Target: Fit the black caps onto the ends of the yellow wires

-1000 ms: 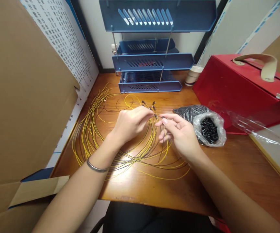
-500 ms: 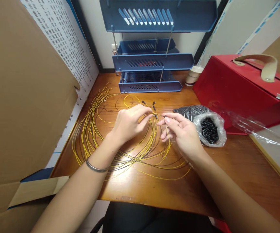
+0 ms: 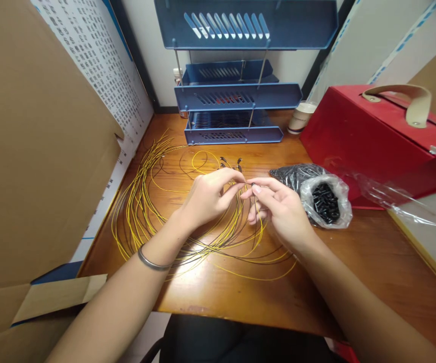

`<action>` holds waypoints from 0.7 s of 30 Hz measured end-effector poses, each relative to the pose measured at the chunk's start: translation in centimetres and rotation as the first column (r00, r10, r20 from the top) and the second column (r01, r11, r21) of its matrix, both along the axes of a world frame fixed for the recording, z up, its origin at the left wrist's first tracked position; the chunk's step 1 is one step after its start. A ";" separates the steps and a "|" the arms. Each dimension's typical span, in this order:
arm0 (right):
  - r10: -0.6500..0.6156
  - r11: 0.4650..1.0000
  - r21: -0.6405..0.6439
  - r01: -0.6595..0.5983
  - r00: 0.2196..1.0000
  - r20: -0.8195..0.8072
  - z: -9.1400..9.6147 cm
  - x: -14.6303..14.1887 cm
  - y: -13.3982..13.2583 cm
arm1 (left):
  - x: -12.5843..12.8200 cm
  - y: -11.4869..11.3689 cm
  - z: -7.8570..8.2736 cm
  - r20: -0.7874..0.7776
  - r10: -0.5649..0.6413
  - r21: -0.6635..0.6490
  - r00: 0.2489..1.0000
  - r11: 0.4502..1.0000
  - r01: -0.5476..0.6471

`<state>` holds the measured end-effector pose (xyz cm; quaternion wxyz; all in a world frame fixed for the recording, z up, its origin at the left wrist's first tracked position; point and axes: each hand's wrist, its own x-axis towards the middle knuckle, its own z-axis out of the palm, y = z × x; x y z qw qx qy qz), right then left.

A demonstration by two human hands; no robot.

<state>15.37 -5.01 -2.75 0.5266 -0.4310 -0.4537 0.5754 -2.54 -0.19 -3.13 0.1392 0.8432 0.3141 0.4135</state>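
Left hand (image 3: 206, 199) closed in pinch on wire end (image 3: 241, 182), held above desk (image 3: 354, 262), over loops of wire (image 3: 142, 212). Right hand (image 3: 278, 206) pinched on small black piece (image 3: 255, 185), brought tip to tip with wire end.

Risk, as judged: small black piece dropped and lost among loops, grip being slight; wire end dragged off line by tangle below.

Counted: two hands, one bag (image 3: 326, 201) of black pieces near right hand, one red box (image 3: 373, 136), one cup (image 3: 301, 117), one tray rack (image 3: 236, 96). Wires too many to be counted.

Wooden desk (image 3: 210, 297); blue tray rack (image 3: 236, 96) against pale wall (image 3: 146, 50); cardboard panel (image 3: 32, 151) at left.
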 end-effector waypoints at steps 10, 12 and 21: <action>-0.019 0.999 0.031 0.018 1.000 0.014 0.2 0.0 -0.1 | 0.9 -0.5 0.7 0.206 0.032 -0.343 0.978 0.938 0.042; -0.023 0.999 0.036 0.022 0.999 0.023 0.2 0.0 -0.1 | 0.9 -0.4 0.6 0.220 0.024 -0.352 0.975 0.934 0.057; -0.069 0.997 0.052 0.066 0.995 0.065 0.2 0.0 -0.1 | 0.9 0.1 0.1 0.287 0.010 -0.377 0.958 0.920 0.103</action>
